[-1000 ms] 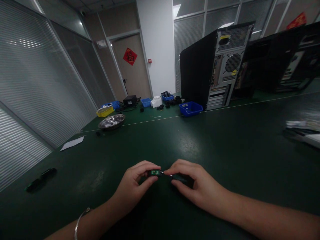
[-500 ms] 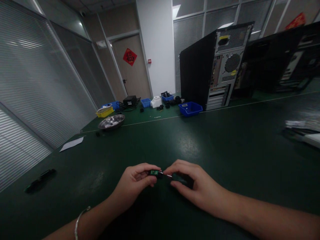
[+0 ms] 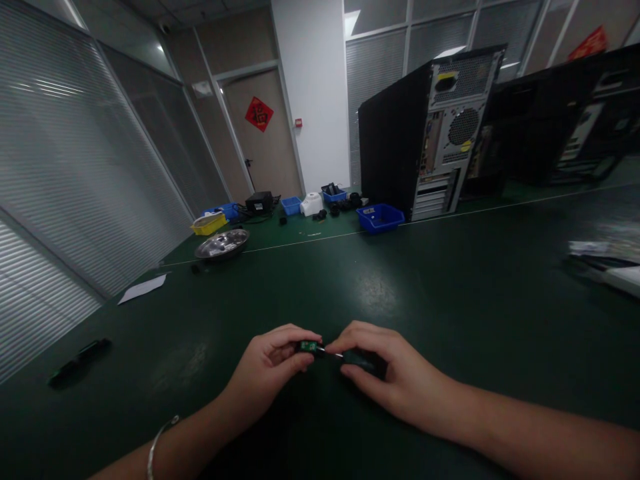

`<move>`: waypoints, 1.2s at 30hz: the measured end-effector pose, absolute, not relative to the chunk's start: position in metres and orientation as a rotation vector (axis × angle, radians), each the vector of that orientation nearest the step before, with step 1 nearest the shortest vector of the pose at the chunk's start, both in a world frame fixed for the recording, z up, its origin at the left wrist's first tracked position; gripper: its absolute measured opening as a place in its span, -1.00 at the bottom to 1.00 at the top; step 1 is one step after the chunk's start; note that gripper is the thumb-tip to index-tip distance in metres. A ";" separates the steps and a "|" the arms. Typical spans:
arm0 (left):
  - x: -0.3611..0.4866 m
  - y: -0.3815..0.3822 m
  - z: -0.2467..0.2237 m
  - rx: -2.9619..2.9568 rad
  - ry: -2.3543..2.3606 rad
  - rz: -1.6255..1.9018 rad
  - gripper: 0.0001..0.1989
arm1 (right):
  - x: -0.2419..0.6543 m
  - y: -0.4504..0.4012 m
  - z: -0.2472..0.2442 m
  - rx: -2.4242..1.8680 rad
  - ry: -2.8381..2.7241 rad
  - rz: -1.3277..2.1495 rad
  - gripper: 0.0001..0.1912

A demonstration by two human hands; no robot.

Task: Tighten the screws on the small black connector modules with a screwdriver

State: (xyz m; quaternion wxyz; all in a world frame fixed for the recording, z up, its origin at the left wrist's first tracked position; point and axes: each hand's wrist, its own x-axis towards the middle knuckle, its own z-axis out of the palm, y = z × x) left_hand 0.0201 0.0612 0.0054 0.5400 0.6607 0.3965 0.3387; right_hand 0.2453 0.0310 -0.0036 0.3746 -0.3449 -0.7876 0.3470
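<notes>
Between the thumb and fingers of my left hand (image 3: 273,360) is a small black part with a green circuit board (image 3: 309,346) showing on it. My right hand (image 3: 387,363) is closed round the dark handle of a screwdriver (image 3: 361,361), much of which the fingers hide. Its thin metal shaft points left and its tip meets the right end of the small part. Both hands are low over the dark green table (image 3: 320,287). Exactly where the tip sits on the part cannot be made out.
Dark green-and-black pieces (image 3: 80,362) lie at the left. A white paper (image 3: 143,289), a metal bowl (image 3: 223,245) and a yellow tray (image 3: 209,224) stand farther back. Beyond are a blue bin (image 3: 381,219), a computer tower (image 3: 395,143) and, at the right edge, a blurred white object (image 3: 620,277).
Both hands keep nearly the same place and grip. The screwdriver's shaft has shifted very slightly at the right end of the small part.
</notes>
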 end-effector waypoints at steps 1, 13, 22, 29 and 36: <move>0.020 0.061 0.006 1.569 0.937 0.799 -0.80 | 0.245 0.031 -0.004 -0.883 -2.018 0.888 -0.68; 0.019 0.064 0.008 1.480 0.920 0.739 -0.80 | 0.245 0.030 0.000 -0.889 -2.007 0.889 -0.71; 0.019 0.062 0.008 1.547 0.902 0.749 -0.80 | 0.245 0.030 0.001 -0.888 -2.019 0.887 -0.71; 0.021 0.061 0.011 1.505 0.909 0.723 -0.81 | 0.246 0.029 -0.001 -0.855 -2.021 0.875 -0.70; 0.019 0.063 0.005 1.519 0.848 0.794 -0.81 | 0.245 0.029 0.002 -0.890 -2.003 0.878 -0.69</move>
